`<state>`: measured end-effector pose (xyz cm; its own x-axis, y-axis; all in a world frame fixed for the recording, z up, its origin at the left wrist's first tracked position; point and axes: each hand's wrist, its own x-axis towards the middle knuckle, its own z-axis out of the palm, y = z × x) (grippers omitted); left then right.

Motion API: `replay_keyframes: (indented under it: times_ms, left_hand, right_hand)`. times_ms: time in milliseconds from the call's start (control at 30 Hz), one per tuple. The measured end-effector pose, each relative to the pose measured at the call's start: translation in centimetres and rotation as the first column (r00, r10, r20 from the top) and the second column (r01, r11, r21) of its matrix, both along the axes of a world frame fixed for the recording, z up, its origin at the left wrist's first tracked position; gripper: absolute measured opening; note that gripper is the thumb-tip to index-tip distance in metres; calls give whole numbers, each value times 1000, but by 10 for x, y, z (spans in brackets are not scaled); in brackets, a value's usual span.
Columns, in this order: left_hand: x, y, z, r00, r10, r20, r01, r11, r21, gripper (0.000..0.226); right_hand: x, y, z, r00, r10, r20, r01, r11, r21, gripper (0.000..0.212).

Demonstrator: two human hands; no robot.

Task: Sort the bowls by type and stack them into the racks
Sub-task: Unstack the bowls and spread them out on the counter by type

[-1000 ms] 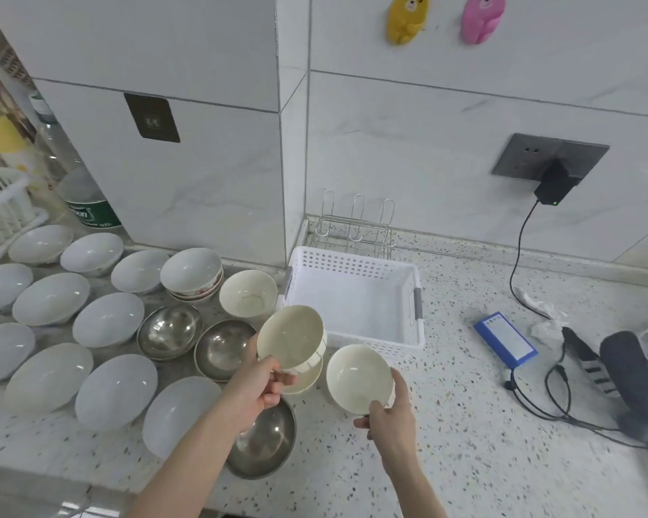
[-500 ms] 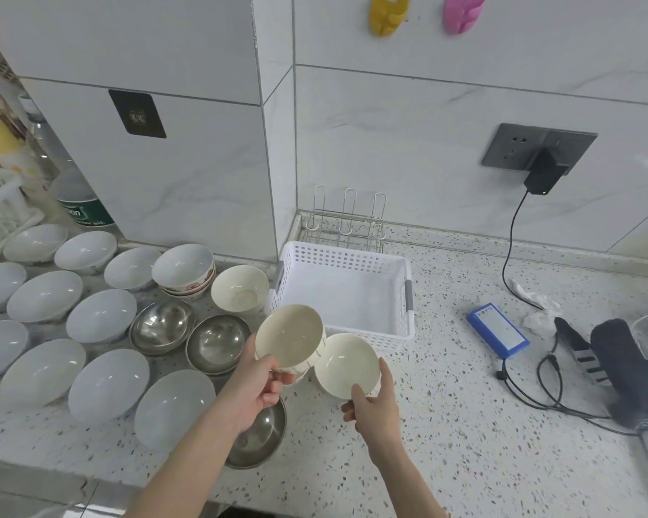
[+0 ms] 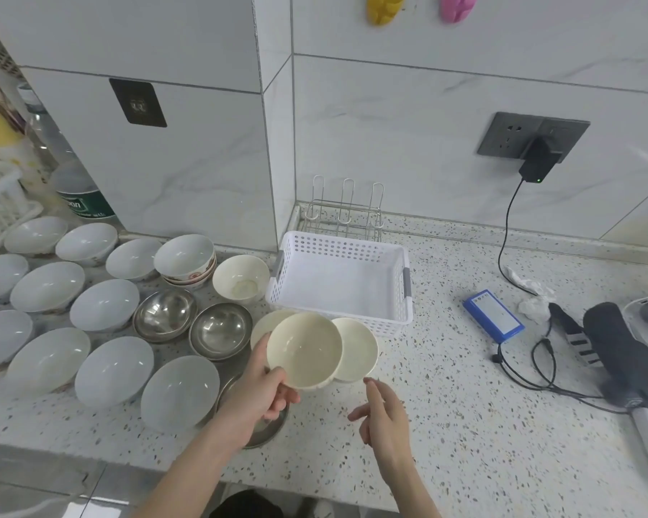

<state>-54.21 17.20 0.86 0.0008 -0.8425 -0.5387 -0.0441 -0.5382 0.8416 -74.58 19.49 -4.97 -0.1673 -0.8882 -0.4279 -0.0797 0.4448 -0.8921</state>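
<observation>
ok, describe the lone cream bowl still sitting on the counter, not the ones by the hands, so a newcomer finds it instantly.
Start at the white perforated basket in the middle of the counter. Just off its left wall sits the cream bowl, upright on the counter and empty. It is matte off-white, unlike the shiny steel bowls in front of it and the patterned stack of bowls on its left.

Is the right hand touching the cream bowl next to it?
Apart. In the head view the right hand is open, and speckled counter shows between its fingers and the cream bowl.
</observation>
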Motion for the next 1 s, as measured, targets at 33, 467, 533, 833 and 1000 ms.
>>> replay_keyframes:
  times_ms: [33, 467, 533, 833, 1000]
  left_hand:
    - [-3, 6, 0, 1000, -30, 10, 30, 1000, 1, 72]
    - [-31, 64, -43, 924, -303, 233, 306, 952, 26, 72]
    - [-29, 67, -48, 910, -323, 260, 323, 945, 42, 73]
    - [-21, 64, -67, 888, -312, 338, 314, 948, 49, 77]
    - [-18, 57, -65, 894, -318, 317, 313, 947, 68, 75]
  right_hand:
    - [-1, 5, 2, 1000, -23, 18, 23, 999, -23, 22]
    - [-15, 36, -5, 944, 249, -217, -249, 968, 26, 21]
    - [-11, 35, -7, 943, 245, -224, -241, 970, 46, 13]
    - [1, 31, -14, 941, 246, -232, -224, 968, 116, 15]
    - [3, 32, -16, 941, 223, -255, -193, 972, 136, 13]
